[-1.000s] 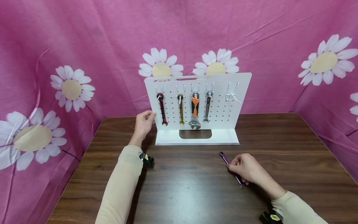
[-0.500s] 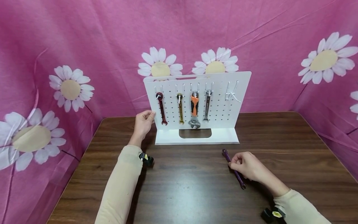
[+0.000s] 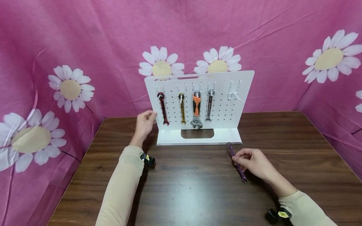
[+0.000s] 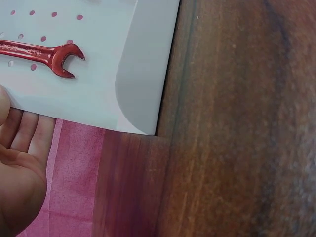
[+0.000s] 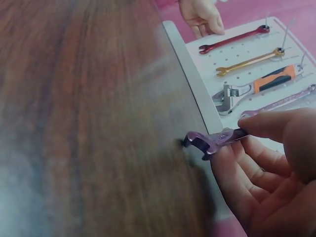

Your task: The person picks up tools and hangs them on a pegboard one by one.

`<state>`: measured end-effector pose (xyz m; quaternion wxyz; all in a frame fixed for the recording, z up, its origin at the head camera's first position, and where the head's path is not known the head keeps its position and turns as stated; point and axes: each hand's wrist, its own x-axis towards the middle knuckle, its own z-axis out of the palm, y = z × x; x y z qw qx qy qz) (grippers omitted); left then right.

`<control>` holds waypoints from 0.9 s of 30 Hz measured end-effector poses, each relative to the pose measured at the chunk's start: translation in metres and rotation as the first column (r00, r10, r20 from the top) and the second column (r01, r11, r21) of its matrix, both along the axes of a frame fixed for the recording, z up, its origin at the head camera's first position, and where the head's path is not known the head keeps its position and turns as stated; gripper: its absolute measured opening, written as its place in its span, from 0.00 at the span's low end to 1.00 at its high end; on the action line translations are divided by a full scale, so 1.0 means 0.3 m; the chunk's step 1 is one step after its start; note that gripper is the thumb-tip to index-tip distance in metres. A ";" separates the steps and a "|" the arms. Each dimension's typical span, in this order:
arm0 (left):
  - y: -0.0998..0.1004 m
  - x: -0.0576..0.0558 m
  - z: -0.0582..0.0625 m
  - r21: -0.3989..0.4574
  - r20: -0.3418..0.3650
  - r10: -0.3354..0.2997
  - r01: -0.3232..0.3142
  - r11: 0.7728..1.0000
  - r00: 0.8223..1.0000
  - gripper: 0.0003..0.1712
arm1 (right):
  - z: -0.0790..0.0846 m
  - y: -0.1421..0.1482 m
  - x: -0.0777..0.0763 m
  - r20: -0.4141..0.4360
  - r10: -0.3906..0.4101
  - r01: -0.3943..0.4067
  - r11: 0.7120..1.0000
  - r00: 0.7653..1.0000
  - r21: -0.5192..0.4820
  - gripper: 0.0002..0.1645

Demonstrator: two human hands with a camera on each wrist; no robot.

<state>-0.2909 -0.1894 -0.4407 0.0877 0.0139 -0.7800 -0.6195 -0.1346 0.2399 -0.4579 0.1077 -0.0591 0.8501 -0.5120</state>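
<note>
My right hand (image 3: pixel 255 161) pinches a purple combination wrench (image 3: pixel 236 163) between thumb and fingers, in front of the board's right end. In the right wrist view the wrench's open end (image 5: pixel 207 144) points toward the table. With thumb and fingers, my left hand (image 3: pixel 145 125) grips the left edge of a white pegboard stand (image 3: pixel 223 116). Along its hooks hang a red wrench (image 3: pixel 163 110), a gold wrench (image 3: pixel 182 110), an orange and black adjustable wrench (image 3: pixel 196 110) and a silver wrench (image 3: pixel 209 106). The rightmost hooks (image 3: pixel 234 92) hold nothing.
The stand's flat white base (image 3: pixel 169 139) lies on a brown wooden table (image 3: pixel 181 188). Behind the table hangs a pink cloth (image 3: pixel 181 28) with white daisies. Each wrist wears a small black camera (image 3: pixel 148 160).
The purple wrench has risen off the table in my right hand and shifted toward the pegboard. My left hand stays on the board's edge.
</note>
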 end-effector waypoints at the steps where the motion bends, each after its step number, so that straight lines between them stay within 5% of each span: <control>1: 0.000 0.000 0.000 -0.003 0.002 -0.001 0.001 1.000 1.000 0.18 | 0.001 0.001 -0.002 0.006 -0.011 0.011 1.000 1.000 -0.024 0.10; 7: -0.002 -0.001 -0.001 -0.011 0.017 0.003 -0.003 1.000 1.000 0.18 | 0.031 0.002 -0.012 -0.010 -0.085 0.083 0.989 0.996 -0.121 0.12; 13: 0.000 0.000 0.002 -0.014 0.007 0.002 -0.002 1.000 1.000 0.18 | 0.083 0.002 -0.017 -0.112 -0.155 0.139 0.981 0.982 -0.135 0.13; 27: -0.001 0.002 0.003 -0.028 0.007 0.001 -0.001 1.000 1.000 0.17 | 0.209 -0.029 -0.049 -0.337 -0.329 0.288 0.943 0.882 -0.166 0.07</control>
